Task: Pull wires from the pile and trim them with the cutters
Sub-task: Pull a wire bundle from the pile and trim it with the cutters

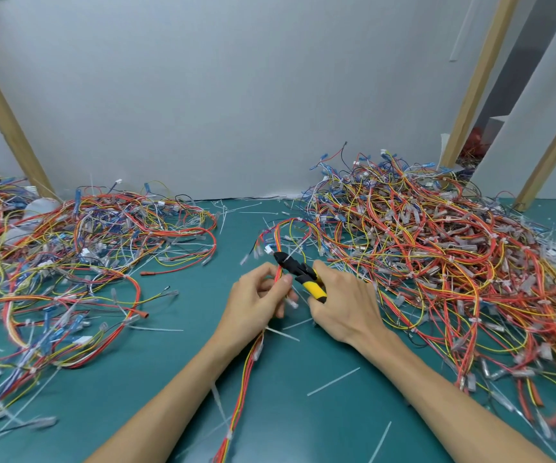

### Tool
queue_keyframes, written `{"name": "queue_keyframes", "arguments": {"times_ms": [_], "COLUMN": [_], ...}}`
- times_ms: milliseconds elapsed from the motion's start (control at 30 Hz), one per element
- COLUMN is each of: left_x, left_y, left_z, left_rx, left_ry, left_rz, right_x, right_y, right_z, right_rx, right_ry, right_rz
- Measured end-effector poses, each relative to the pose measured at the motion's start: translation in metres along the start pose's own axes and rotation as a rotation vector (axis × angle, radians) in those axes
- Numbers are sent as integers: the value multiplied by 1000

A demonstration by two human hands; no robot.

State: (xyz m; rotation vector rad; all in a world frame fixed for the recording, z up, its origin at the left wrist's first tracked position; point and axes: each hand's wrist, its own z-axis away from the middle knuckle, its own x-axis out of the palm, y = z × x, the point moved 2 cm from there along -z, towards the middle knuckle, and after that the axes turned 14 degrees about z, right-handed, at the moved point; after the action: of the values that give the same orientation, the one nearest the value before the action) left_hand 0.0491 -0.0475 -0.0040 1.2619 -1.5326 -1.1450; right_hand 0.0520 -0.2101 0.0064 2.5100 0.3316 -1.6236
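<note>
One wire bundle (247,370), axis near-far, pinched by L hand (257,297); R hand (345,304) grips cutters (298,270), nose far-left.

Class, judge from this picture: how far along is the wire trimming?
Probably done: white offcuts lie on the green mat, and a flatter wire pile sits at the left, perhaps finished. In hand: the left hand grips one wire bundle while the right hand holds the yellow-handled cutters at it. Left: the large tangled pile on the right.
</note>
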Motion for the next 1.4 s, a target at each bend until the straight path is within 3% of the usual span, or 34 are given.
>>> {"name": "queue_keyframes", "arguments": {"times_ms": [100,267,433,633,833,1067,1400], "left_x": [-3,-2,-1,-4,-8,-8,-6], "left_y": [0,-5,-6,-5,5,6,5], "left_z": [0,-5,-6,-10,-11,-6,-1], "left_rx": [32,-95,-105,-186,-297,-127,92], "left_ry": [29,77,29,95,-47,49,169], "left_rz": [-32,101,69,178,238,137,-245], "right_x": [0,2,5,7,6,5,5], "right_y": [0,1,3,4,3,3,13], "right_z": [-1,-1,-1,-3,-2,-2,-4], "right_rx": [4,5,7,28,38,46,10], "right_ry": [-7,-10,-8,-10,-9,-10,-21], "right_rz": [34,44,51,49,48,35,35]}}
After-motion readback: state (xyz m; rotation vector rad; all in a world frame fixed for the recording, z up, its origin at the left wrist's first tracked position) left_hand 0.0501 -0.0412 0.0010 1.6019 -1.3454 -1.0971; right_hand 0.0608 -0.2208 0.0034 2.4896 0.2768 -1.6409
